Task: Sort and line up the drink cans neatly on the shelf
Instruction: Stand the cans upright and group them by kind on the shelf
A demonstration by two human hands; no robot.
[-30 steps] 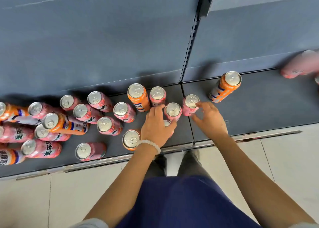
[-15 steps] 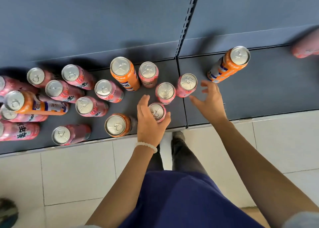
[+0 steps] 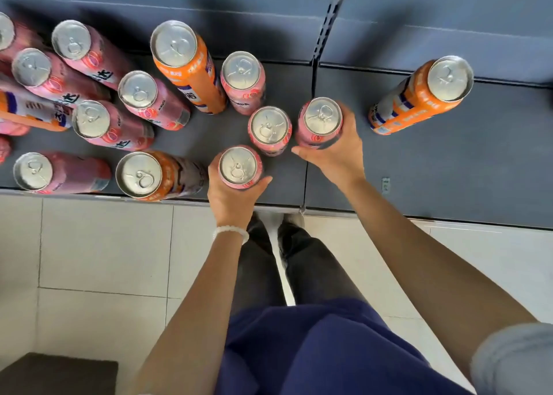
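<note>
Pink can (image 3: 238,167) sits clamped in left grip (image 3: 232,198); right grip (image 3: 336,152) clasps another pink can (image 3: 320,122).

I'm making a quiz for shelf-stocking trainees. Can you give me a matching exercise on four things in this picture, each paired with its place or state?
Things:
1. left hand
2. right hand
3. lone orange can
4. white bead bracelet

Places or states:
a. stands alone, right of the shelf divider
b. on the left wrist
c. grips the pink can nearest the shelf's front edge
d. grips a pink can by the divider

Pairs: 1-c, 2-d, 3-a, 4-b
</note>
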